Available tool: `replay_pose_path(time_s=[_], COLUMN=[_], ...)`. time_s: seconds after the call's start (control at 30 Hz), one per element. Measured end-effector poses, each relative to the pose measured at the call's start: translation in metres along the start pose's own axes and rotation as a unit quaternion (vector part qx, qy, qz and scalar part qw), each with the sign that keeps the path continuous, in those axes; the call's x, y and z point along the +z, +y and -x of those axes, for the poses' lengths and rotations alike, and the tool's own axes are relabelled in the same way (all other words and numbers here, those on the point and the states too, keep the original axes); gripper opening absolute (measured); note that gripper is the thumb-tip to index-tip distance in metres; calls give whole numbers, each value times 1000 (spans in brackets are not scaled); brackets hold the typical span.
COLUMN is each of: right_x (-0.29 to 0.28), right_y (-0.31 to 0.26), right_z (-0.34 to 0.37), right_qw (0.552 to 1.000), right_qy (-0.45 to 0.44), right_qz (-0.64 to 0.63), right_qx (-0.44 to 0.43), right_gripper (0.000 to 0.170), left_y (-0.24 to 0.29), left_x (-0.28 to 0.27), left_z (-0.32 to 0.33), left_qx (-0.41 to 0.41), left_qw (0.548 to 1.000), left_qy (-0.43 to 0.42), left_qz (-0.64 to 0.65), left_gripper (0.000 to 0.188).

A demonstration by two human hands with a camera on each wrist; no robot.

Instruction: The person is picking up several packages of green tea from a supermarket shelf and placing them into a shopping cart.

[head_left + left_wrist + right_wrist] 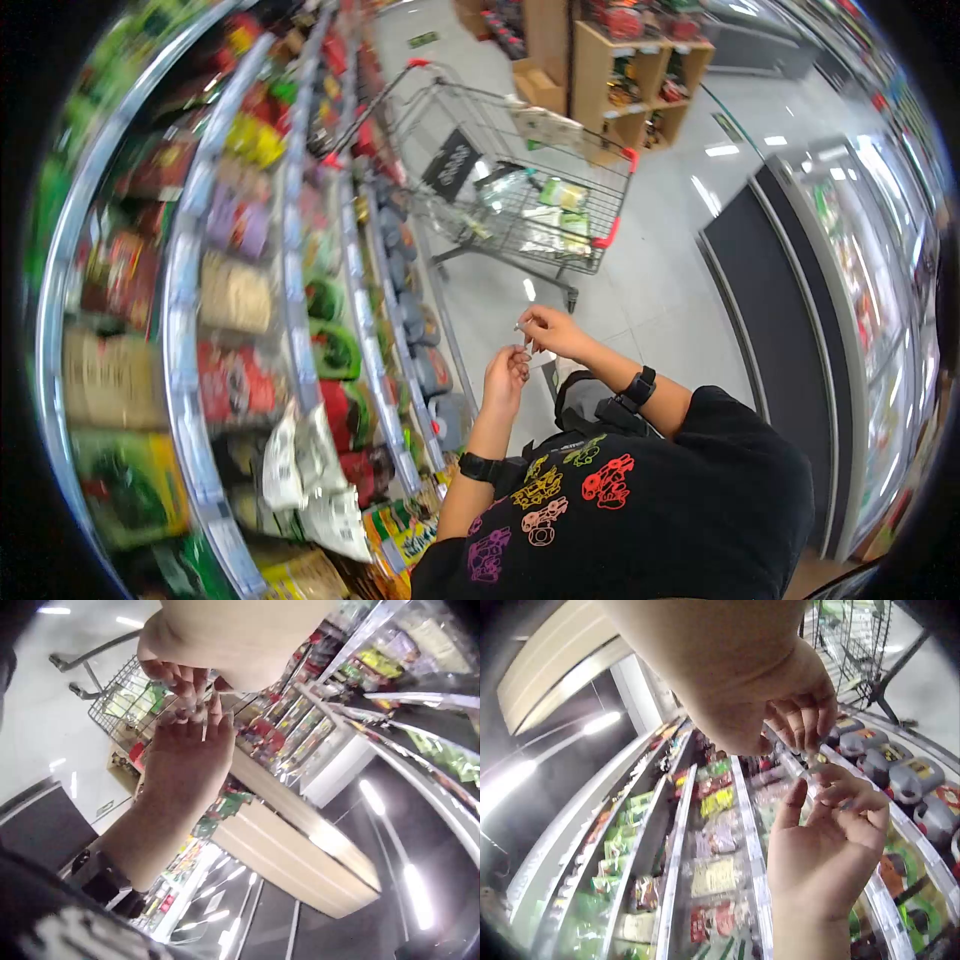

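Both hands meet in front of the body. In the head view the left hand (pixel 505 380) is raised with bent fingers, its fingertips close against those of the right hand (pixel 550 332), which reaches in from the right. The left wrist view has the left hand (pixel 225 645) at the top and the right hand (pixel 187 761) below, fingertips together. Seen from the right wrist, the left palm (pixel 825 859) faces up under the bent fingers of the right hand (pixel 799 712). Whether anything small is between the fingertips cannot be told.
A wire shopping cart (pixel 520 215) holding several packages stands ahead. Shelves of bagged goods (pixel 235 295) line the left, with grey jugs (pixel 430 370) low down. White packets (pixel 305 470) stick out near the left arm. A wooden display (pixel 640 85) is beyond; a refrigerated case (pixel 865 260) runs along the right.
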State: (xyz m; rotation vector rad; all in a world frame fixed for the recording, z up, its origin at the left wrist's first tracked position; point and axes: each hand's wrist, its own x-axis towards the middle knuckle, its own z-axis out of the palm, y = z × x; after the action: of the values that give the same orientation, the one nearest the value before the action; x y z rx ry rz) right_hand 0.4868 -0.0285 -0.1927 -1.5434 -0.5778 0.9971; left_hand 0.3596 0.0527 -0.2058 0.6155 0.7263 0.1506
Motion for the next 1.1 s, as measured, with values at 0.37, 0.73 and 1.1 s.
replay_pose_path(time_s=[0.37,0.73,1.1], right_x=[-178,-214,-277], right_y=[11,54,105], right_z=[-58,-144,-307], right_qw=[975,962,926], right_qy=[175,199,273], right_qz=[-113,-169,-48], right_qx=[82,83,255], right_gripper=[17,18,27], left_y=[12,55,110], left_x=[138,164,104], left_z=[-152,-296,-518], left_qx=[-15,-12,-288], left_qw=[967,968,907], left_qy=[-61,-7,-4], left_qz=[-247,-251,-306], left_gripper=[15,11,18])
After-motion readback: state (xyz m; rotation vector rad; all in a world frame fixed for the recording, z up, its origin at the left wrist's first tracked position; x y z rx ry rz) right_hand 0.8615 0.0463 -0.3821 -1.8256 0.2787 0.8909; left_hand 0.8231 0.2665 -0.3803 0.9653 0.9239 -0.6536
